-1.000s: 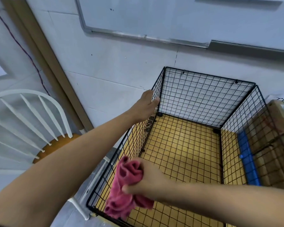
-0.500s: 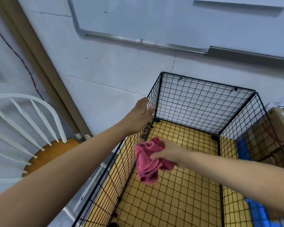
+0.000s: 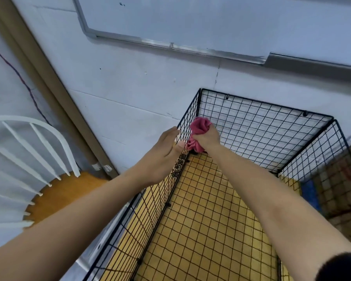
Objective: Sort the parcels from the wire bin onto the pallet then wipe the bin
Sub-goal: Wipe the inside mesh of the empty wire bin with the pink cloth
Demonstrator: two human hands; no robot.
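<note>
Broadly, across the top: one whiteboard (image 3: 190, 17), cut off by the upper edge. Below it, one wire bin (image 3: 265, 101) of black mesh, with three side panels and the base in view and the near end cut off by the bottom edge; yellow floor visible through the base. At left, one white chair (image 3: 55, 128) with an orange seat, partly out of view. Behind the bin's right panel, cardboard parcels (image 3: 340, 185), blurred by the mesh and cut off at the right, so not countable. Beside them one blue strip (image 3: 310, 191), too hidden to identify.

Against the outside of the left panel near the far corner, the left hand (image 3: 162, 157), lying flat with fingers straight and pressed together; thumb at the mesh, inside or outside unclear. Just inside that corner, the right hand (image 3: 208, 137), fingers curled tight round one bunched pink cloth (image 3: 200, 124), held against the left panel's inner side.
</note>
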